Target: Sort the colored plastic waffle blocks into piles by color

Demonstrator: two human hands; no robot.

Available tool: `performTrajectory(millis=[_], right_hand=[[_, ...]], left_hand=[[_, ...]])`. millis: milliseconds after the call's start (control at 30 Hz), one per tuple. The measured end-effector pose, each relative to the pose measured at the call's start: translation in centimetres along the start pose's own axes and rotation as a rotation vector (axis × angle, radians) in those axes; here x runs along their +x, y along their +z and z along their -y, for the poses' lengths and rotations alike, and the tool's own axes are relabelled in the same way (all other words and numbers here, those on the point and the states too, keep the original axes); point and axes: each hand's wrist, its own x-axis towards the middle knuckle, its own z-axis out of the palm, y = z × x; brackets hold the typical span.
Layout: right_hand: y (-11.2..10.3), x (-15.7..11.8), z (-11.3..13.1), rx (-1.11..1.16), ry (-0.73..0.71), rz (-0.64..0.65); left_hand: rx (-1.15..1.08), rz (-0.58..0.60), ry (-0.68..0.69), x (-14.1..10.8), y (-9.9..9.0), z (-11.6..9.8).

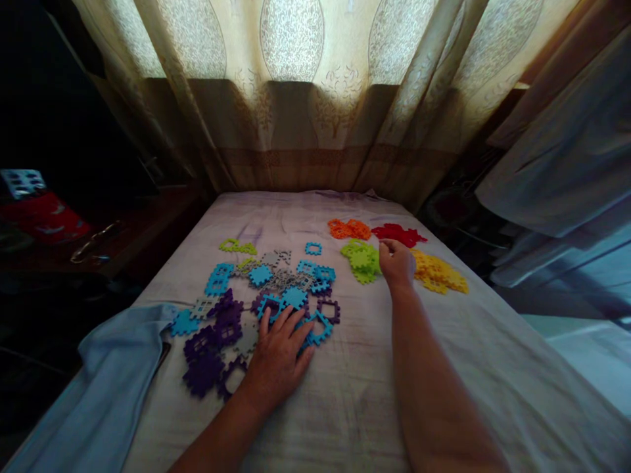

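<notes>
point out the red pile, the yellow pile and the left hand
Red pile (399, 234): head view, on its middle pieces.
Yellow pile (438, 270): head view, on its middle pieces.
Left hand (277, 358): head view, on the back of the hand.

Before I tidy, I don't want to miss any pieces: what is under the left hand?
Blue pieces peek out around the front of the left hand. Whatever lies beneath its palm is covered and cannot be seen.

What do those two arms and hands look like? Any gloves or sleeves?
No glove covers the left hand or the right hand, and no sleeve shows on the left forearm or right forearm. I see no watch or bracelet. I see no rings either, but the right hand is small and blurry.
</notes>
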Motion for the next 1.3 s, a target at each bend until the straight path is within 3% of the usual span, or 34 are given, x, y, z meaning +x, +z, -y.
performTrajectory(millis=[200,333,500,667,767,867,967,1167,1300], right_hand=[[0.6,-1.0,1.2,0.123,-0.113,0.01],[1.9,-2.9,3.5,0.214,-0.177,0.171],[4.6,-5.8,4.6,0.249,-0.203,0.342],[6.2,-6.9,3.8,0.305,-0.176,0.366],[6.4,-6.8,3.3,0.36,-0.158,0.354],[6.5,-6.7,3.1,0.386,-0.148,0.34],[6.6,-6.7,3.1,0.421,-0.134,0.344],[6.4,-6.7,3.3,0.437,-0.107,0.36],[6.2,-6.8,3.5,0.41,-0.1,0.365]], left_hand=[[-0.003,0.041,-0.011,0.1,-0.1,0.1],[-0.07,0.054,-0.045,0.2,-0.7,0.2],[-0.191,-0.037,-0.09,0.8,-2.7,1.2],[-0.106,-0.06,-0.157,3.3,-5.0,6.1],[0.105,0.0,-0.298,5.4,-5.6,9.9],[0.268,0.135,-0.445,6.7,-5.4,12.2],[0.304,0.218,-0.447,6.3,-4.9,12.5],[0.272,0.092,-0.311,4.0,-5.6,11.7],[0.341,0.088,-0.347,5.9,-7.1,12.5]])
